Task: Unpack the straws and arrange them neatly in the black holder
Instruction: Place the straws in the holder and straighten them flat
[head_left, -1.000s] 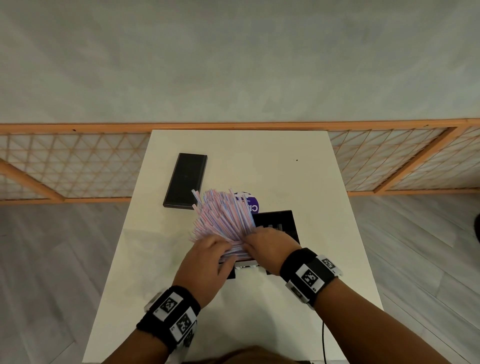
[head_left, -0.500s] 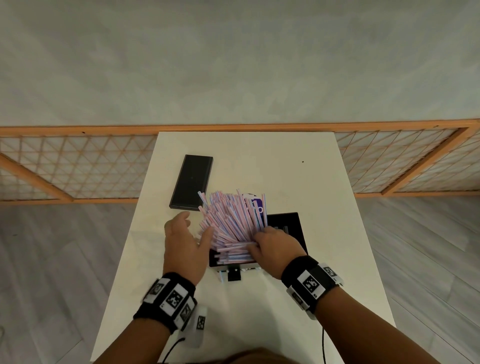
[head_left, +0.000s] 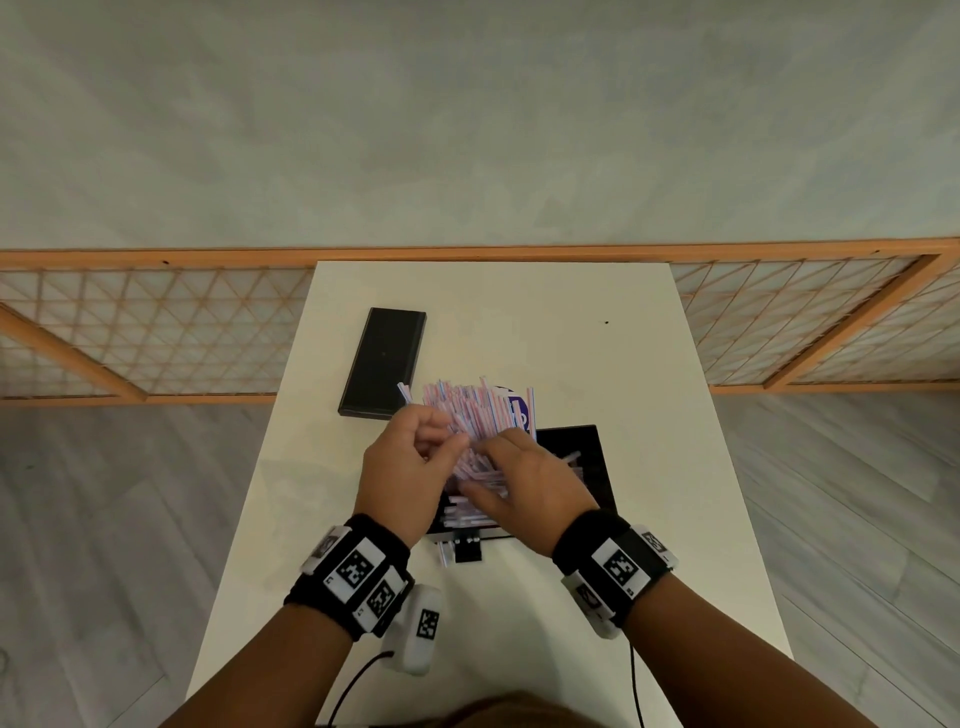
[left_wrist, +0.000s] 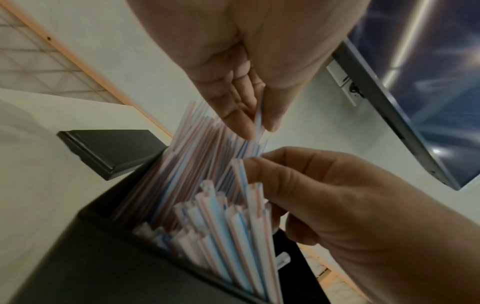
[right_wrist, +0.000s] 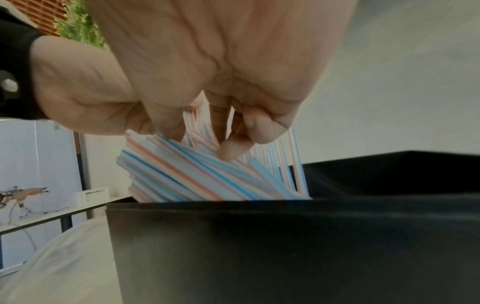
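Note:
A thick bundle of pink- and blue-striped straws (head_left: 472, 410) leans out of the black holder (head_left: 592, 467) in the middle of the white table. My left hand (head_left: 441, 441) is at the bundle's left side with fingers curled. In the left wrist view the left hand (left_wrist: 257, 127) pinches a single blue-striped straw near the bundle's top. My right hand (head_left: 483, 457) lies over the lower straws. Its thumb and fingers (left_wrist: 262, 164) curl round a few of them, and its fingertips (right_wrist: 228, 152) dig into the straws (right_wrist: 187, 174) above the holder's wall (right_wrist: 259, 246).
A flat black lid (head_left: 383, 364) lies on the table behind and left of the holder. A purple wrapper (head_left: 519, 410) shows behind the straws. The table (head_left: 519, 312) ends at an orange lattice rail. Cables hang from both wrists.
Both hands first pressed on the bundle. The left hand then drew away to the left with fingers spread, and has come back, pinching a straw. The right hand stayed on the straws.

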